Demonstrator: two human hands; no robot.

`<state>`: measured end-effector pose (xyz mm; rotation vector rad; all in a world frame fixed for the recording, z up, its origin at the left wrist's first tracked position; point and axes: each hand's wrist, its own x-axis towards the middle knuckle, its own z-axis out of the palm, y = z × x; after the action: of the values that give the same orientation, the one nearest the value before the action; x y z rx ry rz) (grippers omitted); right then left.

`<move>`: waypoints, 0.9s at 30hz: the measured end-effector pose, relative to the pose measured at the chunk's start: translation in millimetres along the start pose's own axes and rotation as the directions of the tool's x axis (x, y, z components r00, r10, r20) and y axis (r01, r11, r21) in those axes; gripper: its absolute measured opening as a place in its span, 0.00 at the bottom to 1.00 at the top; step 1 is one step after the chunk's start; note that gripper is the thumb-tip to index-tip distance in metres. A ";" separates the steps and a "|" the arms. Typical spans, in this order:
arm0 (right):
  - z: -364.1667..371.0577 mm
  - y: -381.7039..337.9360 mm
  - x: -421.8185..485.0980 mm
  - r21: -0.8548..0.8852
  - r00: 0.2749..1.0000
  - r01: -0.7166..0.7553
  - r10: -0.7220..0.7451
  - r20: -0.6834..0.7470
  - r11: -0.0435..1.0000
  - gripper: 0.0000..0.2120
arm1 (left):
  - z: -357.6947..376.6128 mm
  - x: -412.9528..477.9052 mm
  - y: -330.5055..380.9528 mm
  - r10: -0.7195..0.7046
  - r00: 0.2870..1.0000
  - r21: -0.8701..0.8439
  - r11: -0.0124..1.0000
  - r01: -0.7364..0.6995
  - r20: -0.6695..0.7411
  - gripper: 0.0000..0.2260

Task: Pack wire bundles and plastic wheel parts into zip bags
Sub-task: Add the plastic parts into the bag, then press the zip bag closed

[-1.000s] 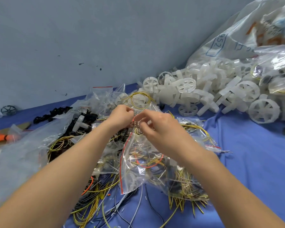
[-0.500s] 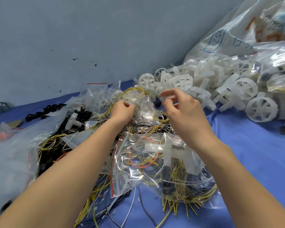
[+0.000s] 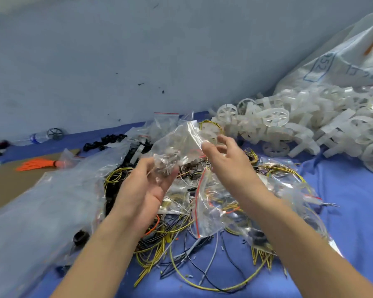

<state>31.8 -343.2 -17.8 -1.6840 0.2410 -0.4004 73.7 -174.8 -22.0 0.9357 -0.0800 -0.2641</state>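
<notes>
Zip bag [image 3: 177, 147], held up at the head view's centre, is judged light, limp and slippery, best pinched at its mouth edge toward 1 o'clock. Its lumpy bottom is gripped by the left hand [image 3: 148, 183]; the right hand [image 3: 226, 160] is spread beside it. One bag is held; wheel parts [image 3: 289, 125] at 2 o'clock and loose wires [image 3: 181, 244] at 6 o'clock are too many to count.

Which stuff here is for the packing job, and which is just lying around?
For the job: zip bag in the left hand, right hand at its edge, white wheels, yellow wires.

Lying about: orange bundle, dark wheel, black parts.
</notes>
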 end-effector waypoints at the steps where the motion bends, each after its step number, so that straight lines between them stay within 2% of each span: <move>1: 8.6 0.0 -3.8 0.078 0.996 -0.069 0.065 0.060 0.995 0.28 | -4.2 -7.3 -1.3 0.014 1.000 -0.085 0.996 -0.015 -0.011 0.05; 3: 23.8 2.6 -11.1 0.226 0.963 -0.188 0.134 0.235 0.956 0.21 | -9.7 -18.4 -11.3 0.015 1.000 -0.198 0.980 -0.012 0.013 0.08; 5: 37.4 7.6 -16.9 0.257 0.945 -0.177 0.091 0.315 0.950 0.14 | -12.4 -27.8 -27.7 -0.006 0.991 -0.189 0.982 0.031 0.130 0.10; 6: 41.9 10.1 -18.6 0.246 0.952 -0.142 0.064 0.299 0.959 0.13 | -13.2 -31.5 -35.0 -0.013 0.986 -0.120 0.992 0.034 0.168 0.11; 8: 42.6 10.2 -19.4 0.214 0.972 -0.075 0.023 0.236 0.974 0.13 | -17.5 -33.2 -37.3 0.006 0.988 0.095 0.995 -0.020 0.154 0.21; 11: 28.9 -0.8 -18.2 0.159 0.952 0.088 -0.130 0.277 0.983 0.12 | -29.5 -27.4 -14.3 0.146 0.984 0.386 0.906 -0.174 0.101 0.28; 12: 23.8 -5.3 -18.5 0.111 0.927 0.170 -0.197 0.321 0.979 0.11 | -32.0 -25.6 -5.7 0.179 0.975 0.464 0.858 -0.221 0.133 0.27; 14: 19.1 -12.0 -20.0 0.059 0.868 0.287 -0.286 0.406 0.956 0.11 | -34.4 -23.9 3.9 0.158 0.948 0.629 0.716 -0.303 0.276 0.18; 16: 18.4 -15.6 -21.7 0.072 0.838 0.321 -0.319 0.443 0.944 0.11 | -28.0 -25.6 4.6 0.116 0.901 0.694 0.599 -0.399 0.418 0.07; 17: 18.5 -16.0 -22.6 0.094 0.836 0.312 -0.320 0.446 0.946 0.11 | -25.0 -25.6 3.6 0.121 0.884 0.686 0.587 -0.431 0.451 0.07; 19: 18.8 -13.6 -24.0 0.154 0.862 0.224 -0.269 0.430 0.962 0.11 | -20.6 -25.0 3.4 0.156 0.890 0.628 0.658 -0.417 0.428 0.09; 22: 18.9 -4.2 -23.8 0.178 0.889 0.001 -0.083 0.451 0.984 0.12 | -18.9 -20.6 4.1 0.225 0.926 0.529 0.768 -0.360 0.303 0.10; 24: 20.3 -1.2 -25.8 0.200 0.897 -0.047 -0.047 0.439 0.979 0.08 | -19.6 -18.9 1.6 0.207 0.944 0.499 0.808 -0.313 0.258 0.08; 27: 16.9 0.4 -26.6 0.251 0.947 -0.046 -0.038 0.319 0.967 0.05 | -21.8 -21.1 -4.8 0.095 0.960 0.505 0.834 -0.221 0.264 0.07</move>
<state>14.1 -317.7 -23.5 -1.4666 -0.0486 -0.1396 56.5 -155.0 -37.9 1.4425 -0.4640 -0.1944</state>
